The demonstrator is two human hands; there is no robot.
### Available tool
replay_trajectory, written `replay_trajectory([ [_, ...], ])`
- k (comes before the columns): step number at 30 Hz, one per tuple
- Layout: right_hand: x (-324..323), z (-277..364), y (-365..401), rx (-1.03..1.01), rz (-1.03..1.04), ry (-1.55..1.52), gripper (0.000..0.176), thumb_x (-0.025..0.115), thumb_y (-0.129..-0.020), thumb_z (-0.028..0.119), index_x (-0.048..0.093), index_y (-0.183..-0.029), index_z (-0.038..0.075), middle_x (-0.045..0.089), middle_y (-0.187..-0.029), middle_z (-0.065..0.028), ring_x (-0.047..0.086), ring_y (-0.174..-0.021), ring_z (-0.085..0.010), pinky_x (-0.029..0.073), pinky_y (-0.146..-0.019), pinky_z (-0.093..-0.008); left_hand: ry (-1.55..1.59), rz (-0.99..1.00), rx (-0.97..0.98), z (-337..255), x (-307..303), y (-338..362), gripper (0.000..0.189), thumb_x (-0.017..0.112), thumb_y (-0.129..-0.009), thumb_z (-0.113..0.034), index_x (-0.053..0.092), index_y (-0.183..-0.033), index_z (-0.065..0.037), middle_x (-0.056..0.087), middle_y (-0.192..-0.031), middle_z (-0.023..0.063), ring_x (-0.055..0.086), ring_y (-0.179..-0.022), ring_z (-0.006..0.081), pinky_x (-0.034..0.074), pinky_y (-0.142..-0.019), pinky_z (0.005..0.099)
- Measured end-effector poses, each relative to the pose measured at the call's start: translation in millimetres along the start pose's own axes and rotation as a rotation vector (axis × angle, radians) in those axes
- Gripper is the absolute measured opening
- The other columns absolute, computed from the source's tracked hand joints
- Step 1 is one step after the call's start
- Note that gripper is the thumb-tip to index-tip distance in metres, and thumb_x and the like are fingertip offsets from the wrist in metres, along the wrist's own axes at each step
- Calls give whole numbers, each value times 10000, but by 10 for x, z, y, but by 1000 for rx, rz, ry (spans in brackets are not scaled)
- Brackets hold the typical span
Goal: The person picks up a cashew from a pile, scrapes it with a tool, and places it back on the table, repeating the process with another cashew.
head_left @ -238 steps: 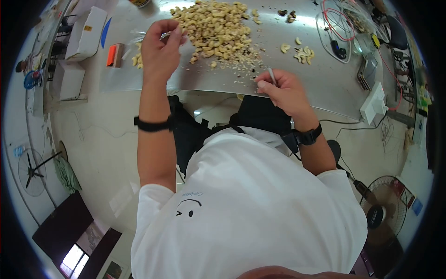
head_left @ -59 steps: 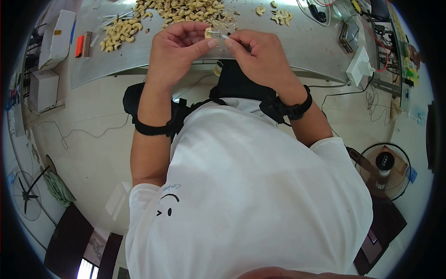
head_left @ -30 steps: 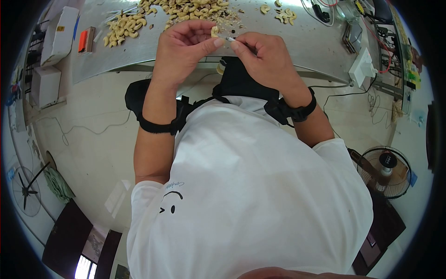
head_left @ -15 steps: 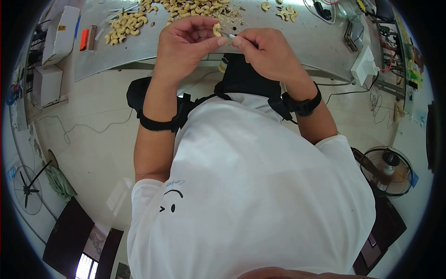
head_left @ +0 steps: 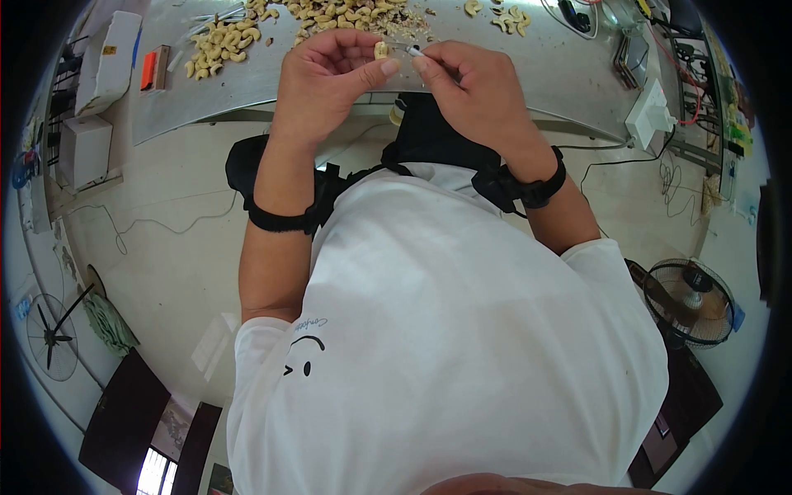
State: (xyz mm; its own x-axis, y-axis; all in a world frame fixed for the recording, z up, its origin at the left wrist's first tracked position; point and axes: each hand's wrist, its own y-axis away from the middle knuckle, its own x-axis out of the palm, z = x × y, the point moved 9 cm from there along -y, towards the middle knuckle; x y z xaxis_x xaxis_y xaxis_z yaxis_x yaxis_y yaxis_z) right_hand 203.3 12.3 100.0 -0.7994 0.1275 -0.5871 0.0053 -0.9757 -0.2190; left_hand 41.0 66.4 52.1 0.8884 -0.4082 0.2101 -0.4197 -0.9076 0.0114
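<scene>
A pale cashew nut (head_left: pixel 381 50) is pinched between the thumb and fingers of my left hand (head_left: pixel 330 74), over the front of the metal table (head_left: pixel 256 82). My right hand (head_left: pixel 474 78) grips a slim hand tool (head_left: pixel 413 50) with a silvery white collar and a thin metal tip. That tip points left at the cashew, right beside its upper end; the tool's handle is mostly hidden in my fingers. Behind my hands lies a large pile of cashews (head_left: pixel 342 15), with brown skin crumbs (head_left: pixel 412 33) scattered at its right.
A smaller cashew heap (head_left: pixel 221 48) lies left, below some thin metal tools (head_left: pixel 223 18). An orange-and-grey box (head_left: pixel 154 68) sits near the left edge. Several cashews (head_left: pixel 511 20) lie apart at the back right. A white power strip (head_left: pixel 649 124) is at the right corner.
The cashew has turned in my left fingers, its curve now less visible. My right hand has shifted slightly, and the tool tip is now higher and angled up to the left.
</scene>
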Motion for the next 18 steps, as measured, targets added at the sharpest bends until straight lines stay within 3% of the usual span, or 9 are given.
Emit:
replay_trajectory([
  [4, 118, -117, 19, 66, 139, -59, 223, 643, -937, 203, 694, -867, -2, 605, -663, -172, 550, -551, -308, 441, -551, -392, 32, -6, 37, -26, 21, 12, 308, 798, -841, 32, 685, -1128, 42, 729, -993, 91, 690, -865, 120, 593, -798, 250],
  [15, 175, -149, 2, 142, 248, -122, 277, 610, -957, 196, 618, -800, -32, 524, -607, -149, 466, -530, -236, 412, -544, -392, 29, 26, 1, -43, 16, 24, 343, 794, -843, 36, 696, -1172, 31, 711, -962, 49, 668, -863, 104, 579, -796, 239],
  [18, 198, -190, 8, 158, 273, -119, 272, 613, -952, 196, 626, -804, -32, 535, -614, -159, 473, -534, -256, 414, -549, -398, 36, 20, 2, -21, 1, 19, 323, 802, -841, 25, 694, -1145, 44, 732, -1001, 93, 702, -873, 124, 602, -794, 251],
])
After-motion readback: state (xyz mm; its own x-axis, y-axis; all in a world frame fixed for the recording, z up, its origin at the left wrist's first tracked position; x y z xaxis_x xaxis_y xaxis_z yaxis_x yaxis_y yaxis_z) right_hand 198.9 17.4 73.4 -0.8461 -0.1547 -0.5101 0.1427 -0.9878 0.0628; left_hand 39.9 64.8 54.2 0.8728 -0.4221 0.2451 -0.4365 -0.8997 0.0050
